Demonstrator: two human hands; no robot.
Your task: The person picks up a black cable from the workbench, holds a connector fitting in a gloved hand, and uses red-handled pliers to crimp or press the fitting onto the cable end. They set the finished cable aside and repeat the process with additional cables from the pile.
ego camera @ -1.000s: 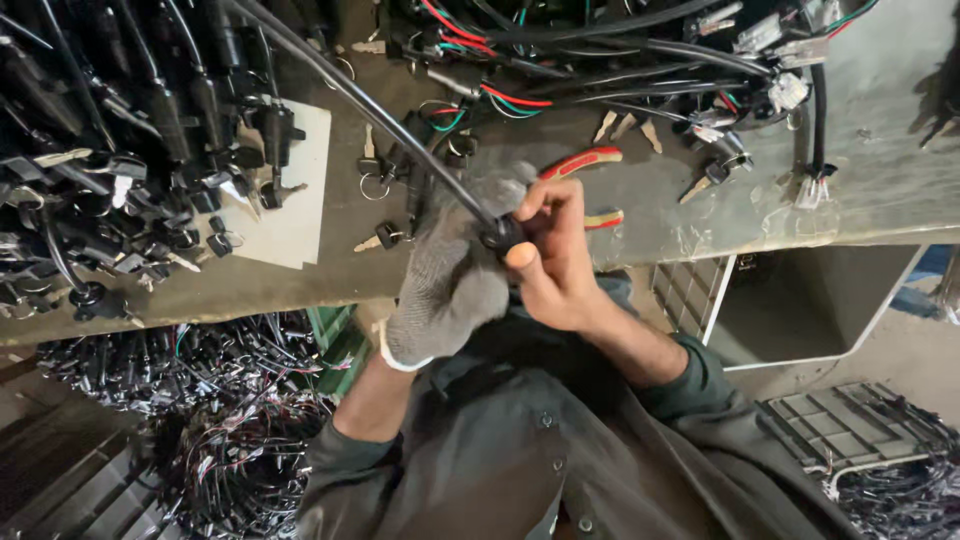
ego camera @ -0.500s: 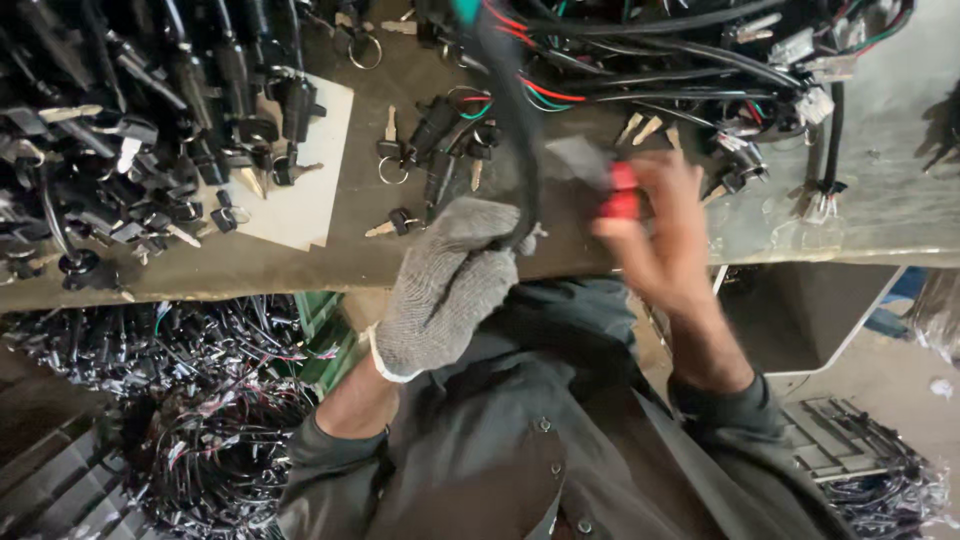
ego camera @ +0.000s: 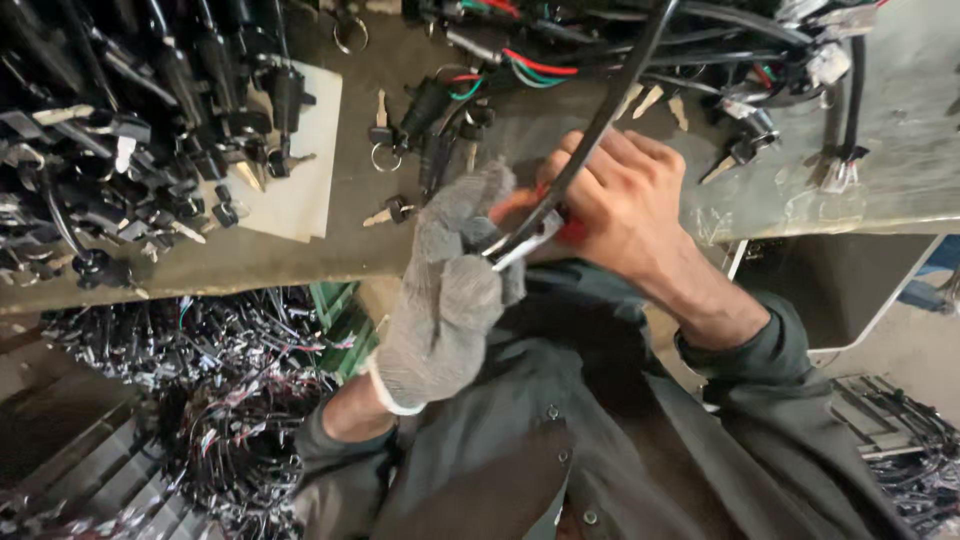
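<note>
My left hand point(ego camera: 445, 300) wears a grey knit glove and is closed around the lower end of a thick black cable point(ego camera: 612, 100), which runs up and out of the top of the view. My bare right hand point(ego camera: 630, 200) grips red-handled pliers point(ego camera: 530, 238). Their metal jaws sit against the cable just above my gloved fingers. Both hands meet over the front edge of the workbench point(ego camera: 300, 262), close to my chest. Most of the red handles are hidden inside my right palm.
Black switch assemblies point(ego camera: 120, 130) pile up on the bench at left, partly over a white sheet point(ego camera: 300, 190). Loose keys point(ego camera: 385, 210) and coloured wire harnesses point(ego camera: 530, 65) lie behind my hands. Wire heaps point(ego camera: 200, 390) and a green crate point(ego camera: 340, 315) sit below.
My right hand has swung back from the right with the pliers and now meets the gloved hand at the cable. The view has shifted closer to the bench.
</note>
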